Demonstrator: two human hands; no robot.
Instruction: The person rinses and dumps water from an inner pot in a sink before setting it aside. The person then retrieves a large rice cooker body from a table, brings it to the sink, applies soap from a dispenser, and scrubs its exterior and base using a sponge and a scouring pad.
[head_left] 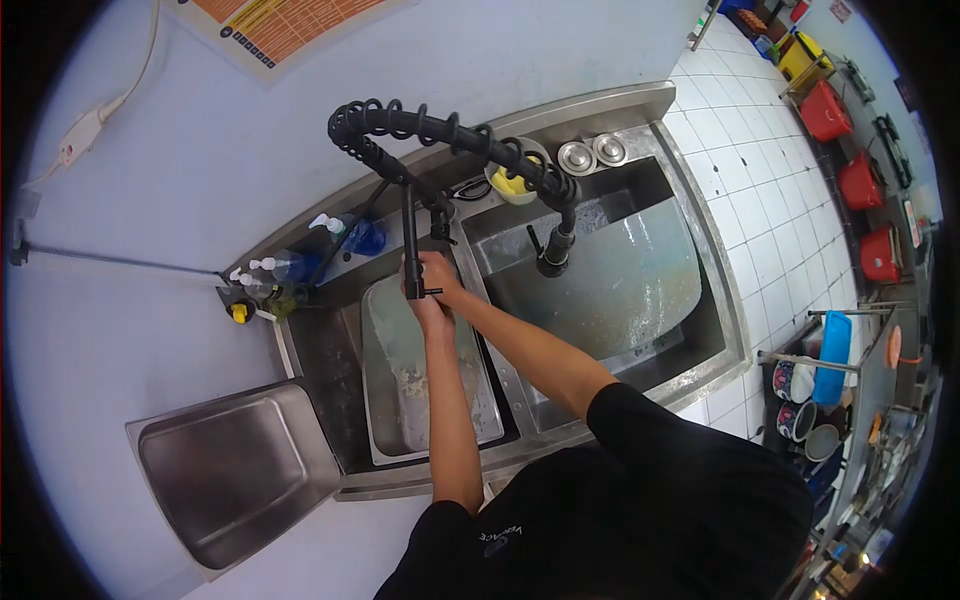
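My left hand and my right hand are together over the far end of a deep metal pan in the left sink basin. The right hand looks curled closed against the left. Whatever they hold, if anything, is hidden. The left hand's fingers do not show clearly. A black bracket of the spring faucet crosses in front of both hands. Cloudy water and pale residue are visible in the pan. To the right, the faucet's spray head hangs over a large greyish, wet sheet or tray in the other basin.
Pump bottles and a blue-liquid bottle line the back left ledge. A bowl with yellow contents and two round metal strainers sit behind the right basin. Another metal pan rests at left. Red bins stand across the tiled floor.
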